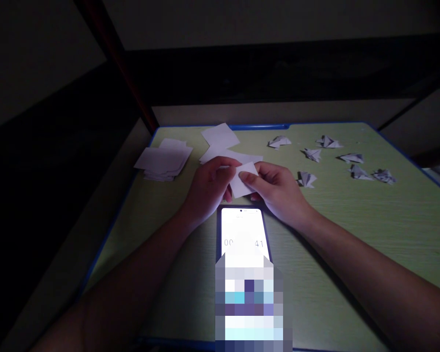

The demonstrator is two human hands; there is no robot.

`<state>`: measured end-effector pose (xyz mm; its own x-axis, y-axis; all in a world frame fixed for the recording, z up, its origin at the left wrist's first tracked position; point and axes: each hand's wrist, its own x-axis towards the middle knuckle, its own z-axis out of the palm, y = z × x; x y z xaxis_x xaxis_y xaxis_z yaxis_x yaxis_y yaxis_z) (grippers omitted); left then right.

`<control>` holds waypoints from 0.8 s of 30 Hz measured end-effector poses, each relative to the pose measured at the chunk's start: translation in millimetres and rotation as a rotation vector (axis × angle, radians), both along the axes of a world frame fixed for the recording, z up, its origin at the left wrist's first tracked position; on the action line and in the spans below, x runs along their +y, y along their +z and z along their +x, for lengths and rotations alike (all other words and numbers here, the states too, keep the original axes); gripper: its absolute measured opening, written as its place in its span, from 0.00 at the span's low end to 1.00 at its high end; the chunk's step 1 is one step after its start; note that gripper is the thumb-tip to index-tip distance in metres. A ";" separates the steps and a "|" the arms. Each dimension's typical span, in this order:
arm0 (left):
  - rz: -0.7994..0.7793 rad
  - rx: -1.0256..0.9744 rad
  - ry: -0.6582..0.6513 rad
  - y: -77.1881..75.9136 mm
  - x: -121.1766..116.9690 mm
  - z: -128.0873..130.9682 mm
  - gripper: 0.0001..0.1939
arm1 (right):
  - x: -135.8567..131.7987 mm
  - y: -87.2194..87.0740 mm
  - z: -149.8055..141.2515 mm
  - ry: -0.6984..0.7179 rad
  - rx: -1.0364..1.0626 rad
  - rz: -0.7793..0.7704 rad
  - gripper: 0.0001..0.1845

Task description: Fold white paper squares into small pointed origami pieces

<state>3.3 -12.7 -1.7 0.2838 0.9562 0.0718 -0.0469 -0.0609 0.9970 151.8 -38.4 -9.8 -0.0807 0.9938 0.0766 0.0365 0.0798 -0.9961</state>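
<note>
Seven little folded papers (352, 158) look done over on the right of the table (352, 254), while the stack of sheets (163, 160) and some loose sheets (220, 137) are flat, so plenty left. Left hand (209, 185) and right hand (281, 188) both pinch one small paper (242, 187) just past the phone (242, 227), probably early on.
</note>
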 end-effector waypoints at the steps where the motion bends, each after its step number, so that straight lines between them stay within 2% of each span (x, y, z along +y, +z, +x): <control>1: -0.012 0.011 0.009 0.4 0.2 0.5 0.03 | -0.1 -0.1 0.0 -0.003 -0.008 0.004 0.13; 8: -0.017 0.028 0.009 0.5 -0.2 2.2 0.09 | -0.1 0.2 -0.1 -0.006 -0.028 0.011 0.13; 24: -0.079 0.067 -0.039 -0.3 3.1 -1.4 0.12 | -2.3 4.4 -1.2 -0.013 -0.049 0.009 0.10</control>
<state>2.0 -9.7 -2.0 0.3228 0.9462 -0.0236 0.0188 0.0185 0.9997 150.6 -40.8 -5.4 -0.0718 0.9941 0.0819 0.0864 0.0880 -0.9924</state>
